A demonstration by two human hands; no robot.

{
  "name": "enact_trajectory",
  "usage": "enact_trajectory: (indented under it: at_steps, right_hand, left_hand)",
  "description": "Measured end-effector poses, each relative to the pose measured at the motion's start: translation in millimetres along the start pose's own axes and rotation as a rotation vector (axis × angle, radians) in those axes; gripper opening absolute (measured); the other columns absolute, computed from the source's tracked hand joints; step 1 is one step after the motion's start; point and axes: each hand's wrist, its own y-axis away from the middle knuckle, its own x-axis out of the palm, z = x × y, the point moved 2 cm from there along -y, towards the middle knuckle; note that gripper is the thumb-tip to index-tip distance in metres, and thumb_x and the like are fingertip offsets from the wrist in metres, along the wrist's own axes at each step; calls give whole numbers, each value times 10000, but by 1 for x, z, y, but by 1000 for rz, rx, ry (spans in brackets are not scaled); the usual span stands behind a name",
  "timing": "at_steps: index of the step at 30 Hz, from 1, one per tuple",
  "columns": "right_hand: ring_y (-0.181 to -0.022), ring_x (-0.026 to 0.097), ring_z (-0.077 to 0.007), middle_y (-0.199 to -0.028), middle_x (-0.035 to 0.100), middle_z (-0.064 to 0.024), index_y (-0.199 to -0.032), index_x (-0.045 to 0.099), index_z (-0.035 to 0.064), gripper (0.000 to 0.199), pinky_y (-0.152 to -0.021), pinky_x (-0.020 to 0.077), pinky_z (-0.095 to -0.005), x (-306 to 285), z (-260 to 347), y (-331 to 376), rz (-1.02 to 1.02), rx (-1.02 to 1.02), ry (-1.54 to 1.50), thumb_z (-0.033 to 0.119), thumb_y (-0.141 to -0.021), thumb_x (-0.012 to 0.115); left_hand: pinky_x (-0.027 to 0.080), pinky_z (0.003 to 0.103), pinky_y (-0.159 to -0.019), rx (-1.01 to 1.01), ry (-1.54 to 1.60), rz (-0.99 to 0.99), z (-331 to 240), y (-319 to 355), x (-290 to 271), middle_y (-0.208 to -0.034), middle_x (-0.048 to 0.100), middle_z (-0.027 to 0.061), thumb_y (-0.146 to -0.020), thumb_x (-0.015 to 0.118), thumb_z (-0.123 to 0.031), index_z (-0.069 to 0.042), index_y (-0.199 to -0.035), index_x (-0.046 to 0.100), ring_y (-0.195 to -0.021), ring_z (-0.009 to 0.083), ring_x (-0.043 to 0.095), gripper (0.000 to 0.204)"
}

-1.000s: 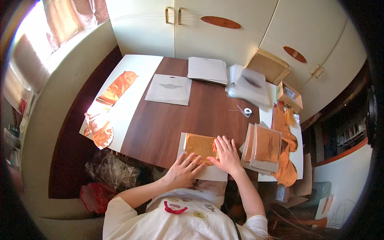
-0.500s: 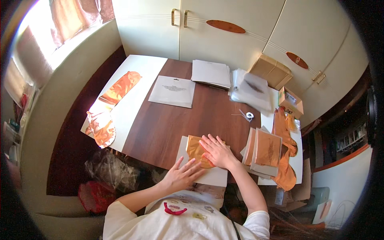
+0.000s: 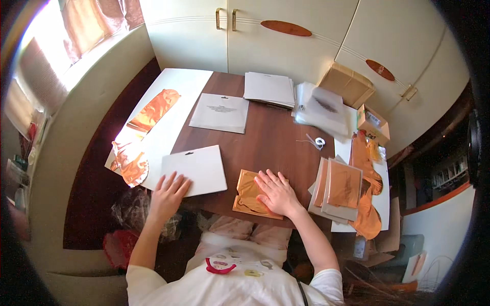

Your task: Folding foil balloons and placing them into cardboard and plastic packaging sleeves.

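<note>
Orange fabric (image 3: pixel 246 191), folded flat, uncovered, at near centre of table (image 3: pixel 275 135). Apparently complete at right: stacked packets (image 3: pixel 343 186); unfolded at left: orange pieces (image 3: pixel 157 108). Right hand (image 3: pixel 279 194) palm-down on fabric, fingers straight, spread, gripping nothing. Left hand (image 3: pixel 167 196), fingers extended over near edge of white card (image 3: pixel 199 166); cannot tell whether gripping.

Window (image 3: pixel 46 33): blown out to white, beyond the tabletop (image 3: pixel 255 148) on its left; daylight enters there.
Copper foil (image 3: pixel 131 166): hard glare at the tabletop's left end, washed nearly white in patches.
Folded foil (image 3: pixel 250 194): mild sheen at the tabletop's near edge.
Cabinet (image 3: pixel 306 58): softly lit behind the tabletop.
Shelves (image 3: pixel 449 176): deep shade, right of the tabletop.
Card lettering (image 3: pixel 220 111): too small and soft to read, left on the tabletop.
Fisheye rim: black corners, bowed edges around the tabletop.
</note>
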Motion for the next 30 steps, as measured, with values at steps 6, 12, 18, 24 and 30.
enact_trajectory:
  at_steps: [6, 12, 18, 24, 30]
  right_hand:
    - [-1329, 308, -277, -1433, 352, -81, -1372, 381, 126, 563, -1088, 218, -481, 0, 13, 10, -50, 68, 46, 435, -906, 448]
    - [-1333, 302, -271, -1433, 349, -76, -1377, 366, 119, 567, -1088, 209, -483, -2, 17, 10, -39, 91, 29, 382, -890, 491]
    - [-1341, 290, -278, -1433, 334, -128, -1356, 334, 43, 564, -1098, 190, -483, 6, 6, 14, -83, 71, -96, 333, -894, 480]
    - [-1350, 273, -283, -1451, 297, -146, -1377, 304, 26, 621, -1109, 185, -452, 3, 1, 15, -51, 41, -12, 363, -888, 487]
    - [-1356, 261, -279, -1454, 284, -163, -1378, 306, 4, 660, -1115, 172, -434, -5, 3, 15, 3, 37, 3, 403, -883, 484]
  left_hand:
    - [268, 515, -1055, -51, 93, 206, -19, -46, 17, -1333, 453, 120, -844, 591, -336, -59, -1298, 447, -1301, 315, 345, 551]
    - [234, 463, -1082, 150, 474, 52, -134, -81, 21, -1377, 373, 227, -839, 512, -529, 56, -1324, 373, -1322, 324, 310, 772]
    - [160, 449, -1111, 84, 418, 11, -166, -82, 37, -1376, 377, 227, -823, 415, -648, 96, -1329, 343, -1327, 322, 301, 903]
    - [168, 440, -1109, 81, 413, 40, -168, -84, 36, -1376, 378, 234, -834, 410, -636, 97, -1314, 370, -1324, 330, 302, 877]
    - [175, 442, -1106, 78, 418, 60, -168, -83, 34, -1382, 362, 246, -839, 398, -638, 99, -1312, 375, -1327, 341, 290, 876]
